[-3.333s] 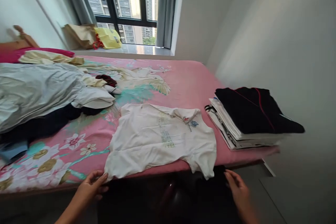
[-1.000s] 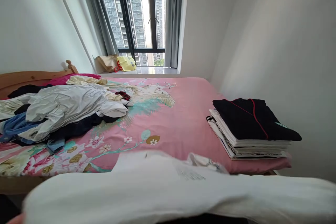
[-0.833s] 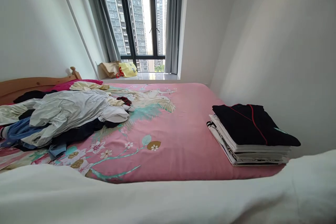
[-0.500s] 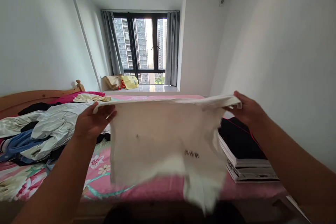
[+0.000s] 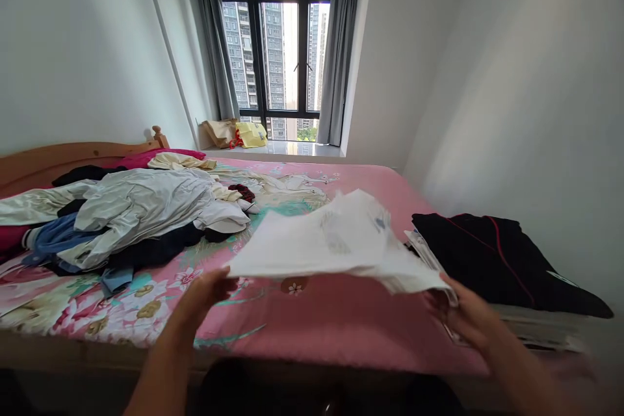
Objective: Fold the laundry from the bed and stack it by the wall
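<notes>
Holding a white shirt [image 5: 312, 240] spread between two hands over the pink bedsheet [image 5: 361, 325].
Left hand [image 5: 205, 292]: fingers pinched on the near left corner of the garment. Right hand [image 5: 465, 312]: thumb and fingers clamped on the near right corner. Near edge drawn nearly straight, raised off the sheet; far part blurred, contact with the bed cannot be determined. Folded stack [image 5: 487, 260], black garment uppermost, sits near the right hand; a loose heap of clothes [image 5: 146, 208] lies to the left.
</notes>
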A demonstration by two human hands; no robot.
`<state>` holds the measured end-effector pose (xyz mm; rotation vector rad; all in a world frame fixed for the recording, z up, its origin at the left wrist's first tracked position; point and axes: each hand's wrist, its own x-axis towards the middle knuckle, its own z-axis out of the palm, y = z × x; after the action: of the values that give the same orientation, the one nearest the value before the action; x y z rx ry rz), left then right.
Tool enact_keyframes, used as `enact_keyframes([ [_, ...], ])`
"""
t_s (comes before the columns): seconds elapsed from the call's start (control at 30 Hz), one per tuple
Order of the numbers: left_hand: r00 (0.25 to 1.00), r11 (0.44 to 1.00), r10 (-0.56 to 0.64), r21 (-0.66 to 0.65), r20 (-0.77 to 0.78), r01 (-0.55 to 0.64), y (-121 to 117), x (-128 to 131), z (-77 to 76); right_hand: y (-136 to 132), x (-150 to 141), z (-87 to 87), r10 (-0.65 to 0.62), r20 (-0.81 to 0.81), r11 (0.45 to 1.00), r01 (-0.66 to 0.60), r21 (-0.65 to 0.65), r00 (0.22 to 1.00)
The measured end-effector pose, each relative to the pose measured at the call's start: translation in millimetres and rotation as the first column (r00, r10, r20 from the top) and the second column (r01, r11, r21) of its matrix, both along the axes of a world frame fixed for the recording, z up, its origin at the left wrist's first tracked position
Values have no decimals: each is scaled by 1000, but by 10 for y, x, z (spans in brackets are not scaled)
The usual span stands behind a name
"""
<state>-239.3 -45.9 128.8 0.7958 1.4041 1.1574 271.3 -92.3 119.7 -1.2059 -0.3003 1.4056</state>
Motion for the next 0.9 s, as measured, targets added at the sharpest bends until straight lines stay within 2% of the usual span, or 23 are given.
enact_keyframes([
  [0.07,1000,992,28,-120,9,-27,-184,-8,-538,-170,-58,-488,-26,-85,992,15,-125,996],
  [0.13,998,974,65,-215,-4,-64,-385,-5,-991,-341,-102,-875,-53,-159,974,16,-227,986],
  [0.2,998,959,54,-275,-31,-61,-570,-1,-1304,-487,-122,-1153,-57,-186,956,0,-294,981],
  [0.27,999,952,19,-304,-48,-33,-702,4,-1460,-588,-123,-1326,-35,-165,946,-21,-322,986],
  [0.33,998,950,-4,-312,-60,-15,-763,18,-1492,-641,-125,-1407,-3,-120,948,-35,-318,993],
  [0.4,995,941,3,-336,-102,-37,-766,40,-1461,-658,-146,-1409,30,-62,961,-46,-273,998],
  [0.53,985,941,37,-326,-168,-91,-684,79,-1398,-643,-222,-1259,101,41,983,-93,-158,994],
  [0.67,983,942,137,-293,-120,-167,-582,62,-1414,-618,-219,-1082,92,17,990,-90,-111,996],
  [0.73,979,945,160,-268,-126,-189,-558,32,-1439,-622,-183,-1057,93,51,987,-85,-133,994],
  [0.8,971,937,139,-291,-195,-193,-567,-11,-1457,-645,-141,-1096,162,179,973,-127,-193,970],
  [0.87,944,937,64,-306,-325,-168,-605,-51,-1446,-685,-102,-1183,252,310,950,-173,-260,917],
  [0.9,904,938,31,-301,-426,-174,-630,-55,-1422,-708,-84,-1233,281,343,941,-187,-282,896],
])
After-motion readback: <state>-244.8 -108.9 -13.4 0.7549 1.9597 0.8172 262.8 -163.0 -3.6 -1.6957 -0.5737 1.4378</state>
